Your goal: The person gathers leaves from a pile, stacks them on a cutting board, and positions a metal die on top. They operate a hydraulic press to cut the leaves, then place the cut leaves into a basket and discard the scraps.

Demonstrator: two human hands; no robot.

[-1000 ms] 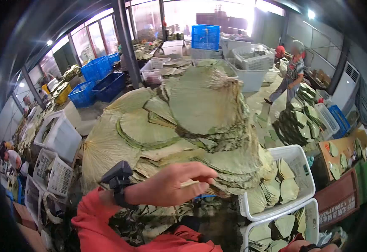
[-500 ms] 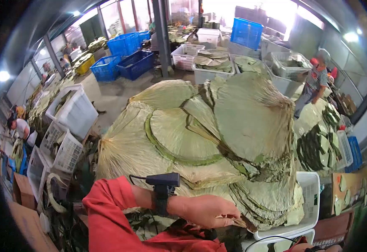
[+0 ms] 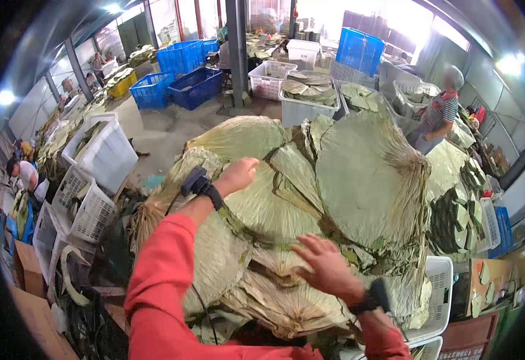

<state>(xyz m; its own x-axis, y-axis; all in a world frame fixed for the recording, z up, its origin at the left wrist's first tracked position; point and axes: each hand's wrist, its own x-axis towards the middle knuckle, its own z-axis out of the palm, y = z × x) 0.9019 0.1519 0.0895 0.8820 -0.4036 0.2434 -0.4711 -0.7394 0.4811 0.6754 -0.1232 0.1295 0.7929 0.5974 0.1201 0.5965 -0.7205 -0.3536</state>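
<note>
A broad pile of large dried, pale green leaves [image 3: 364, 174] fills the middle of the view. My left hand [image 3: 236, 176] is closed over the upper left of the pile, fingers curled; whatever it may grip is too small to make out. Lower down, my right hand [image 3: 325, 264] is spread over the leaves with its fingers apart and nothing held. Both wrists wear black straps with a device. Near the front lies a wrinkled, brownish leaf [image 3: 292, 300], partly below the right hand.
A white crate [image 3: 439, 294] stands at the pile's right edge. White crates [image 3: 103, 156] line the left side, blue crates [image 3: 196, 90] stand behind beside a grey post [image 3: 236, 54]. A person in a striped shirt [image 3: 439, 114] is at the right, another person [image 3: 28, 174] far left.
My left hand has moved from the front edge up to the upper left of the pile. My right hand has come in over the leaves. The front leaves lie differently.
</note>
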